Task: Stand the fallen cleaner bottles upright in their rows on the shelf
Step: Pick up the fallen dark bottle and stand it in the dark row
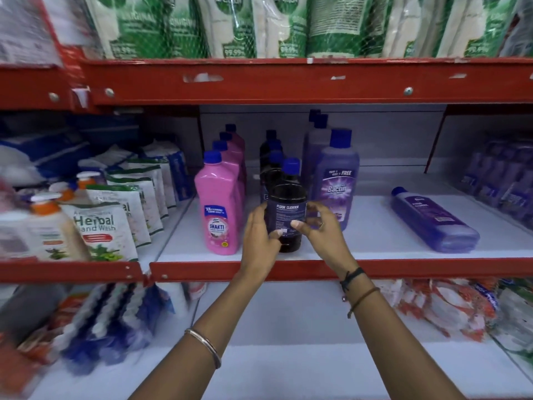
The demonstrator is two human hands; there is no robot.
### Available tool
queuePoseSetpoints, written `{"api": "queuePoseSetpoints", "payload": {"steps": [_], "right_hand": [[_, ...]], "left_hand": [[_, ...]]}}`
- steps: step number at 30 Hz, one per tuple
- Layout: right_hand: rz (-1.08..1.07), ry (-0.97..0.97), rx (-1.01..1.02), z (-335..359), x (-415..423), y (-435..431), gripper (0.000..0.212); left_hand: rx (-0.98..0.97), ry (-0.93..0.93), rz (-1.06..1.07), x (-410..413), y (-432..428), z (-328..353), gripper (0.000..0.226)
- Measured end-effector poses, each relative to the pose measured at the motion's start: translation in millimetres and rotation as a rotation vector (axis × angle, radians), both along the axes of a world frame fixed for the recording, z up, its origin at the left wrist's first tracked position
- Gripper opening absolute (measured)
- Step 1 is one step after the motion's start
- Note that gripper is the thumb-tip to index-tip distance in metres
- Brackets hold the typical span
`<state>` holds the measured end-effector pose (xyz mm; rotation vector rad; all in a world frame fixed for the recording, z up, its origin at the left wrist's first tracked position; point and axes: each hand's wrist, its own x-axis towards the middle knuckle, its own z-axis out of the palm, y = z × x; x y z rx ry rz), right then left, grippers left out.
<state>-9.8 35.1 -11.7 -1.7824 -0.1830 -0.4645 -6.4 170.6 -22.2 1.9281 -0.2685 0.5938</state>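
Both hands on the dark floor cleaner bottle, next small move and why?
Probably release the dark bottle: it stands upright at its row's front, left hand and right hand around it. Then reach for the purple bottle lying flat.

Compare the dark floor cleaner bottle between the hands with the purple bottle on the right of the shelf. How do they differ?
The dark floor cleaner bottle stands upright at the front of its row; the purple bottle lies on its side, alone. The dark bottle is nearly black and round; the purple one looks flatter. The left hand and right hand touch the dark bottle; nothing touches the purple one. Both have blue caps and rest on the same white shelf.
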Motion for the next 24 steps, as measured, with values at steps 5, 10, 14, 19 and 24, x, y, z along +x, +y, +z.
{"api": "queuePoseSetpoints", "payload": {"steps": [5,10,14,19,24], "right_hand": [[-0.011,0.015,0.014,-13,9,15,0.045],[-0.104,-0.028,0.059,-17,13,19,0.037],[-0.126,-0.051,0.04,-21,14,17,0.02],[0.056,-0.003,0.152,-25,14,12,0.025],[0.18,0.021,0.141,-16,12,8,0.024]], "left_hand": [[-0.021,0.01,-0.032,6,14,-11,0.058],[-0.008,-0.011,-0.037,7,18,-16,0.046],[-0.05,-0.073,-0.037,8,23,-19,0.031],[-0.037,-0.133,-0.123,10,27,-15,0.019],[-0.027,-0.068,-0.19,17,22,-13,0.057]]}}
